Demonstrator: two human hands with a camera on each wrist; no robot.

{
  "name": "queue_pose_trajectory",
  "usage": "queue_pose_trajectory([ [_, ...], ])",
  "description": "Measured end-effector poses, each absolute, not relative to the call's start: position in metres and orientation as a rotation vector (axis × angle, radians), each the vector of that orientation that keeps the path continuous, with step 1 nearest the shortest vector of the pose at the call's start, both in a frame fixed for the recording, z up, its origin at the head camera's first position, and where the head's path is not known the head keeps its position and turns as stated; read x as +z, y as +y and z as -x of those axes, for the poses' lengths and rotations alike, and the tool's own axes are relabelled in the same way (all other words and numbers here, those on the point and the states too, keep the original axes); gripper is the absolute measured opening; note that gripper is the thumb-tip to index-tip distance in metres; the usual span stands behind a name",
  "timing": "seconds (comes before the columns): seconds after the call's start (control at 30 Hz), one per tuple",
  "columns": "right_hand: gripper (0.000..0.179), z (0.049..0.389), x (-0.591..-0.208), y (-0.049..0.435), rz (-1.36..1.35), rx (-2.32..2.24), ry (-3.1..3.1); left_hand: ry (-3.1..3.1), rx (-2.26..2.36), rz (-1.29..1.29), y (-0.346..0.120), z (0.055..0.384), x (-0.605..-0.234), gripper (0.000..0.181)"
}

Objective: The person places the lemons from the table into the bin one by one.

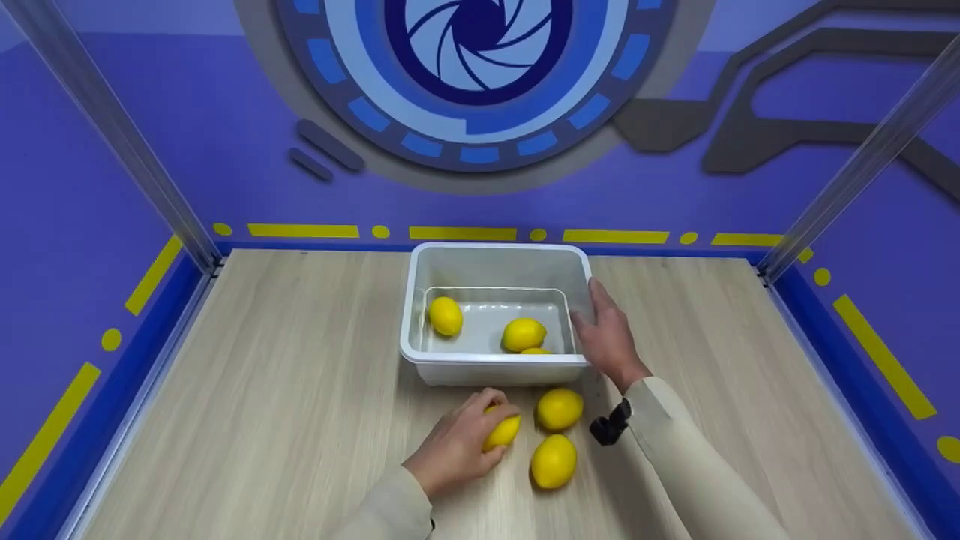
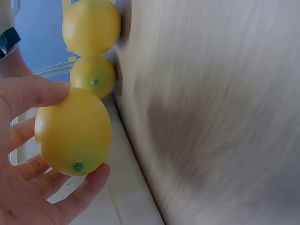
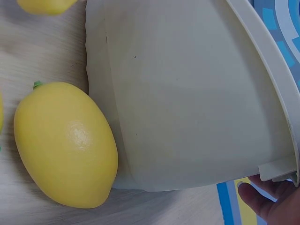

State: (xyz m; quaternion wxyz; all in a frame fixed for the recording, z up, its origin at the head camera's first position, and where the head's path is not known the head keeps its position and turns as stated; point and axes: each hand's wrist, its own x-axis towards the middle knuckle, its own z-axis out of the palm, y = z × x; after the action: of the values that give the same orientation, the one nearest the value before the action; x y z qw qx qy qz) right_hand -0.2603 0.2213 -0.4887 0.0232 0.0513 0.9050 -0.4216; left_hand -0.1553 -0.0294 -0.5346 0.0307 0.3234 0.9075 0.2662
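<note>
Held lemon (image 1: 504, 431) is pinched between thumb and curled fingers of the left hand (image 1: 459, 444), just off the front wall of the white plastic bin (image 1: 495, 373), which is set near the middle of the tabletop's (image 1: 300, 337) far edge. Bin's right rim is gripped by the right hand (image 1: 611, 337), half closed, thumb inside; two loose lemons (image 1: 559, 409) (image 1: 553, 462) are left on the bin's side away from that edge, and three binned lemons (image 1: 445, 316) (image 1: 523, 334) (image 1: 535, 351) are seen inside, one mostly hidden.
</note>
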Motion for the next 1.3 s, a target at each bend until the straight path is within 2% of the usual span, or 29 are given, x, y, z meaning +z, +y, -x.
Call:
queue_pose_trajectory([
  [1.3, 0.068, 0.262, -0.487, 0.221, -0.155, -1.286, 2.832, 2.851, 0.789, -1.084, -0.030, 0.155, -0.512, 0.044],
])
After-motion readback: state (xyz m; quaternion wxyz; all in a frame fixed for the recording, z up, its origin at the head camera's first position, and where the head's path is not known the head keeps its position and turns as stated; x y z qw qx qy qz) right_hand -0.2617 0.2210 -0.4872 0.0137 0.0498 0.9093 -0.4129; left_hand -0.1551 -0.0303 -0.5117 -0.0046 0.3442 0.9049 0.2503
